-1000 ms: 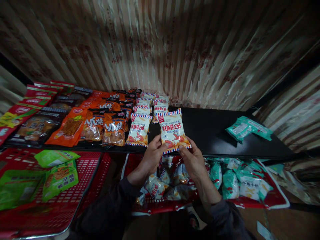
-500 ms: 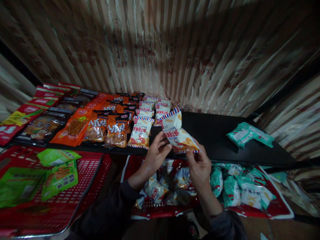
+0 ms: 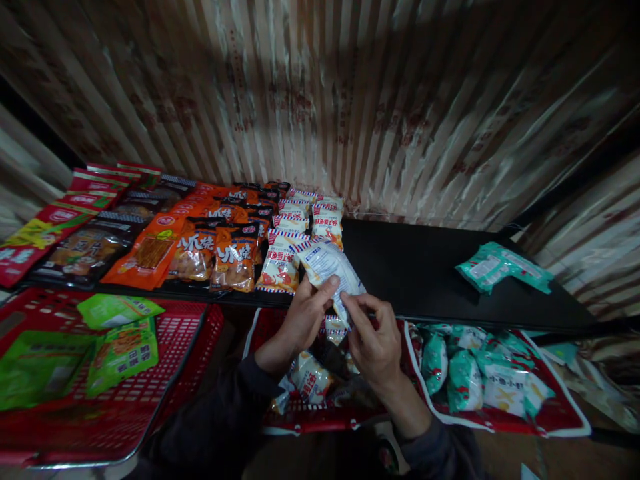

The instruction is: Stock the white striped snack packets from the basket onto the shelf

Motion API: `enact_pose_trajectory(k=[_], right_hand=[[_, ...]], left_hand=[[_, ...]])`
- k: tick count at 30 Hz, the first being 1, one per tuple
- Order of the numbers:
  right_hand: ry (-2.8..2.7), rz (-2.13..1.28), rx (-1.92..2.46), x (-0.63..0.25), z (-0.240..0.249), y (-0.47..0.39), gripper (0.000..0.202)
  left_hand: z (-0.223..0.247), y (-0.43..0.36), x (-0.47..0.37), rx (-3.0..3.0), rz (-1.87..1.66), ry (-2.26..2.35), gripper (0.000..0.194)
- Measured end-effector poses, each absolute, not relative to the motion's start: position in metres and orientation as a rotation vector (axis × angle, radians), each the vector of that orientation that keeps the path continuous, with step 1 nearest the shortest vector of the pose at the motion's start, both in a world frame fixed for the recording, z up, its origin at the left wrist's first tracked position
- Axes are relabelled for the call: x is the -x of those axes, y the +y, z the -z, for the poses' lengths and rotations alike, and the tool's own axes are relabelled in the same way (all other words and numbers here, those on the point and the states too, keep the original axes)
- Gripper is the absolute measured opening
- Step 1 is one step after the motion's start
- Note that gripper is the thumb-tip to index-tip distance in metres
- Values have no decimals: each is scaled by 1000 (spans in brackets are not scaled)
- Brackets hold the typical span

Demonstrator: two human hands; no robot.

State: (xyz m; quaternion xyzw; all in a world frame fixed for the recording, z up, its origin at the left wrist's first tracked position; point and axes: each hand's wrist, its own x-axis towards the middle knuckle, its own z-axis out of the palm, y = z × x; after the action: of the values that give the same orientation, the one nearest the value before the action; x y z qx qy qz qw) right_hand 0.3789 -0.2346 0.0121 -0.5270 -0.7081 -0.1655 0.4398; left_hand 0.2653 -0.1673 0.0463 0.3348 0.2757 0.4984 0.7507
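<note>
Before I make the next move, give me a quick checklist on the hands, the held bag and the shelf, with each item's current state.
1. Left hand gripping the held bag: ok, thumb pressed on it.
2. Right hand gripping it too: ok, fingers at its lower edge.
3. Held bag showing the same side as the white bags: not ok, its text-covered back shows, while they show picture fronts.
4. Bare shelf right of the white bags: ok, a wide black stretch is visible.
5. Teal packs on the shelf lying straight: not ok, they lie askew.
6. Held bag's seals intact: cannot tell, fingers cover part.
</note>
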Motion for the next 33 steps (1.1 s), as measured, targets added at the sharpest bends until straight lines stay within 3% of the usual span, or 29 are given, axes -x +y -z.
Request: enact_pose_trajectory(k=[9, 14, 22, 33], right_hand=[[-1899, 182, 1247, -367, -17, -243, 67], [-1511, 145, 1317, -381, -21, -239, 49], [-619, -893, 1169, -406, -15, -218, 54], [-383, -1065, 1183, -431, -31, -216, 37]], left_hand=[[-41, -161, -259, -749, -1052, 714, 49], [-40, -160, -259, -808, -982, 718, 50], [-34, -169, -262, -938, -762, 624, 57], [-27, -168, -257, -1078, -462, 527, 68]])
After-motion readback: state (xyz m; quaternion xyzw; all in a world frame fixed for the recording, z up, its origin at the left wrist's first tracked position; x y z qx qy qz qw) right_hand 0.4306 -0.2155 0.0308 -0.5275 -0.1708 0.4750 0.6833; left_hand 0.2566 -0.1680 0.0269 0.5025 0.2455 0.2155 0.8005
